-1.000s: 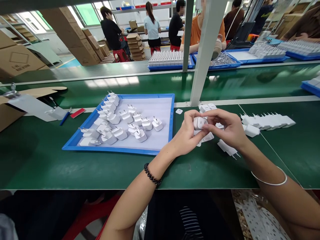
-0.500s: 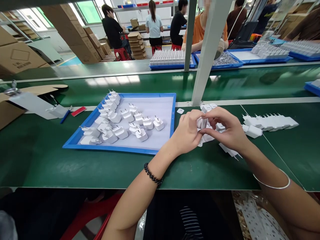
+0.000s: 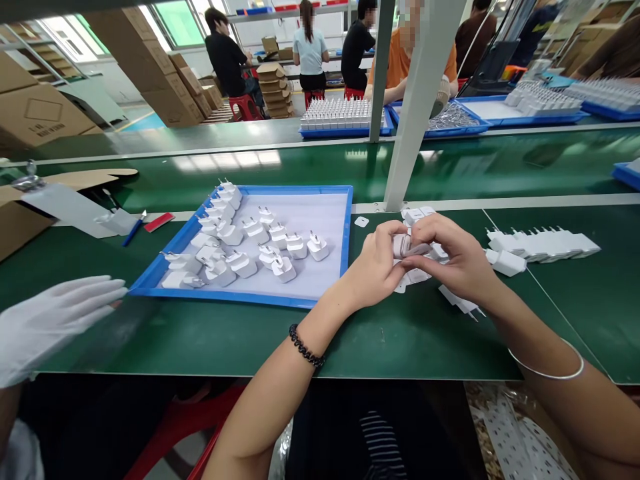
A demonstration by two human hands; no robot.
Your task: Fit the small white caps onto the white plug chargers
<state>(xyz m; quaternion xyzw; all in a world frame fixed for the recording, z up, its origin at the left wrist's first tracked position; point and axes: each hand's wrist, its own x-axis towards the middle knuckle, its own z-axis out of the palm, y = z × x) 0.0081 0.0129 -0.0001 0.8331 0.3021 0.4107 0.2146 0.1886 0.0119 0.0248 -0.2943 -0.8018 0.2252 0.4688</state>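
My left hand [image 3: 375, 267] is closed around a white plug charger [image 3: 401, 245], its fingers covering most of it. My right hand [image 3: 455, 257] meets it from the right, pinching a thin white cover piece [image 3: 420, 249] against the charger's side. Under and behind both hands lie more white chargers and flat pieces, partly hidden. One small flat white cover [image 3: 361, 221] rests alone on the green table. Left of my hands stands a blue-rimmed tray [image 3: 349, 233] with several white chargers [image 3: 283, 269], prongs mostly up. A row of chargers [image 3: 547, 245] lies to the right.
A co-worker's white-gloved hand [image 3: 60, 320] reaches in at the left, by the tray's corner. A grey post [image 3: 413, 113] rises behind my hands. A blue pen [image 3: 134, 230] and a red strip [image 3: 159, 222] lie back left. Across the belt, people sit near filled trays [image 3: 345, 133].
A white-gloved hand has entered from the left. Between my fingers the charger and thin piece have turned, showing more of both. My hands stay in nearly the same place.
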